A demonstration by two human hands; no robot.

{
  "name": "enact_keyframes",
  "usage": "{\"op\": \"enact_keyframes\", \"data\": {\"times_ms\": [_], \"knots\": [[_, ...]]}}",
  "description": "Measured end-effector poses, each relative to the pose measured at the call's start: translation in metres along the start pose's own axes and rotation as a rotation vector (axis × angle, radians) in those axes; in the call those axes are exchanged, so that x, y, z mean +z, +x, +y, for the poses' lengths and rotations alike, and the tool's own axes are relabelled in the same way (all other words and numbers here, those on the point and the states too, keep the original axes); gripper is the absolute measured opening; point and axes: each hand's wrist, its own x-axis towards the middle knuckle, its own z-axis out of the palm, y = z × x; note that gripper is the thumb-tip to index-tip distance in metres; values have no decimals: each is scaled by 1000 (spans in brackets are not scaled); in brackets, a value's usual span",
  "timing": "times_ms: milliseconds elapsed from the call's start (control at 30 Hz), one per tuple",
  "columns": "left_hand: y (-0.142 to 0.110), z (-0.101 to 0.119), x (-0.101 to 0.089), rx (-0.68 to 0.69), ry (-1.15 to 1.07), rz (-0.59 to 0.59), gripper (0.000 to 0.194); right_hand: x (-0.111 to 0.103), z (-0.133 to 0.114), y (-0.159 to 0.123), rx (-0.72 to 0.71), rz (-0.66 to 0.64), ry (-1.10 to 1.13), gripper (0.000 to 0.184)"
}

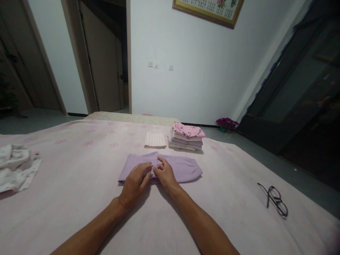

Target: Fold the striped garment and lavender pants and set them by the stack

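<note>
Pressing and pinching at the middle of a lilac ribbed garment (180, 170) is shown, the piece lying flat and doubled over on a pale pink floral bedspread (79, 184), directly in front of the person, with a gathered cuff (195, 172) out to the right. The left hand (134, 186) is laid over the near edge, fingers slightly spread and pressed on the fabric, no pinch seen. The right hand (165, 173) is drawn together, with thumb and fingertips seemingly pinching a ridge of the fabric, though the exact hold is partly hidden. The step in hand is judged to be settling the fold at the centre; the next move would seem to call for the pinched ridge to be evened out against the flat edge. Beyond the garment, a folded striped cloth (155, 140) is set just beside a stack of folded clothes (186, 141), topped by a pink lettered garment (188, 130). A crumpled white printed garment (16, 166) lies at the left, well apart, and black-framed glasses (273, 201) lie at the right.
</note>
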Motion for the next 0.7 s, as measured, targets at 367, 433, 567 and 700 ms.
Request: {"op": "enact_keyframes", "data": {"times_ms": [367, 433, 567, 700], "knots": [[0, -1, 13, 38, 374, -19, 71, -54, -84, 10, -82, 148, 83, 77], [2, -4, 18, 12, 375, -58, 70, -63, -89, 9, -103, 156, 70, 76], [4, -14, 19, -49, 380, -126, 72, -88, -93, 15, -129, 182, -28, 75], [2, -20, 18, -52, 367, -186, 78, -124, -84, 25, -122, 223, -359, 75]]}}
